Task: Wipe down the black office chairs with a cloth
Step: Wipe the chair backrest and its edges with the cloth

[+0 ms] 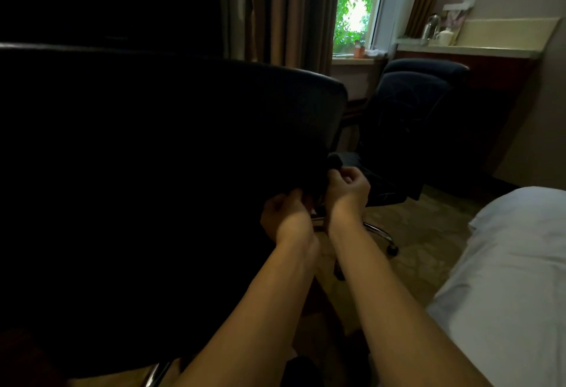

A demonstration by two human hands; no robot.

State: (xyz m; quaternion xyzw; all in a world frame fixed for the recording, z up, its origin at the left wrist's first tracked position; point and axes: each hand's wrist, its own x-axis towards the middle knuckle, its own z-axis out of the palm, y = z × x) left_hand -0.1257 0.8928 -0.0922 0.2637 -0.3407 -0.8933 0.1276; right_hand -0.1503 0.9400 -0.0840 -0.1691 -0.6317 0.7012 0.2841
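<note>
- Near chair (137, 172): black, smooth backrest with a faint sheen along its top rim; fills the left half of the view, its back towards the person. Its long top edge runs left to right, curving down at the right corner.
- Cloth (315, 195): dark, soft, bunched; sits between the two hands at the backrest's lower right edge (too dim to trace its outline against the black chair).
- Left hand (286, 213): fingers curled, pinching the cloth's near end; it lies against the backrest and is the nearer hand to that surface.
- Right hand (347, 186): fingers curled in, gripping the cloth's far end just off the backrest's right edge.
- Key relation: the unwiped expanse of backrest lies up and to the left of both grips, so the coming wipe would likely travel leftward and upward, led by the left hand.
- Far chair (413, 117): black, padded, stitched cushions, well apart, by the window (356, 3); chrome base legs (379, 233) show below the hands.
- Bed (505, 279): white sheet, matte, at right.
- Curtain (291, 12): brown, pleated.
- Counter (468, 51): pale top, carrying a kettle and cup (small, blurred).
</note>
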